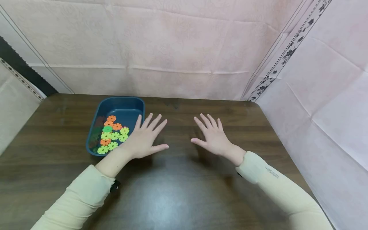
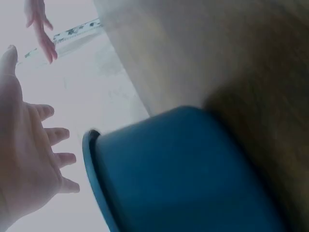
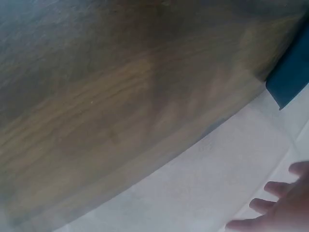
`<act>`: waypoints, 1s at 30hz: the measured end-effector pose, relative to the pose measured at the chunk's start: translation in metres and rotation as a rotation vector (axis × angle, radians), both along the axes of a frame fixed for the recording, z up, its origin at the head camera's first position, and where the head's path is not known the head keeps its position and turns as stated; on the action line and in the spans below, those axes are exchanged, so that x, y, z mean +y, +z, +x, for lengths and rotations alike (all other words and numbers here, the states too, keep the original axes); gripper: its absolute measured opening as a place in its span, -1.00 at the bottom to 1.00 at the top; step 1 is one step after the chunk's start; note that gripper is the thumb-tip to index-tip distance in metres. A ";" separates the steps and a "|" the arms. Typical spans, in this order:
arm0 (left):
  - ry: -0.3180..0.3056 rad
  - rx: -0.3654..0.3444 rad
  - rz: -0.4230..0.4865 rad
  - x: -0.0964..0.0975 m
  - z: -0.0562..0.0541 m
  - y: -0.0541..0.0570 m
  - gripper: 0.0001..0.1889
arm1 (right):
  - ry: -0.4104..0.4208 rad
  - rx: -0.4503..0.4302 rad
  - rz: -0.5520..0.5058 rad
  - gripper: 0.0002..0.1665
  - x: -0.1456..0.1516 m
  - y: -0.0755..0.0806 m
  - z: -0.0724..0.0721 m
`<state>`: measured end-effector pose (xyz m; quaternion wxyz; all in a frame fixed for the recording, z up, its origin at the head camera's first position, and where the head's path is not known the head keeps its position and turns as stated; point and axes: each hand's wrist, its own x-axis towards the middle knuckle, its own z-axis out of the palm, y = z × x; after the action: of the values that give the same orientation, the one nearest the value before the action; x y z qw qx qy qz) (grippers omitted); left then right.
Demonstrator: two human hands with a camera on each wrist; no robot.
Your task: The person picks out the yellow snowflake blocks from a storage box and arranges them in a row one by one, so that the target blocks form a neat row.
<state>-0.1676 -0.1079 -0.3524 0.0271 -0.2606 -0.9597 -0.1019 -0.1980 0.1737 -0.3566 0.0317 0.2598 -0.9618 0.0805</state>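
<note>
My left hand (image 1: 143, 139) is spread palm down above the table, overlapping the right front corner of a blue tray (image 1: 120, 99) in the head view. Its fingers are straight and hold nothing. Inside the tray lie several flower-shaped plastic pieces (image 1: 115, 136) in yellow-green, orange and green, mostly toward its left and front. To the right, my right hand (image 1: 214, 139) hovers over bare wood with fingers spread and nothing in them. In the left wrist view the tray's outer wall (image 2: 178, 169) stands beside the left hand (image 2: 34, 154). Part of the tray is hidden behind the left hand.
The dark wooden table (image 1: 178, 185) ends at a pale patterned cloth (image 1: 184, 48) hanging behind it. Another pale cloth (image 1: 325, 105) borders the right side. A corner of the tray (image 3: 292, 72) shows at the right of the right wrist view.
</note>
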 end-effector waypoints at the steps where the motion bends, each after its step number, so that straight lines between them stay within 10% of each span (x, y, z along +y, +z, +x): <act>1: 0.009 0.001 0.010 -0.002 -0.001 0.001 -0.08 | -0.006 0.001 -0.031 -0.05 -0.002 0.001 -0.002; 18: 0.336 -0.087 0.237 -0.093 -0.002 0.032 -0.04 | -0.125 -0.350 -0.552 -0.15 -0.050 0.022 -0.026; 30: 0.524 -0.320 0.490 -0.161 -0.004 0.002 -0.03 | -0.084 -0.547 -0.673 -0.32 -0.107 0.037 -0.035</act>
<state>-0.1712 -0.2686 -0.3501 -0.0363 0.0266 -0.9330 -0.3569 -0.2330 0.0667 -0.3196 -0.1381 0.1647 -0.8647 0.4540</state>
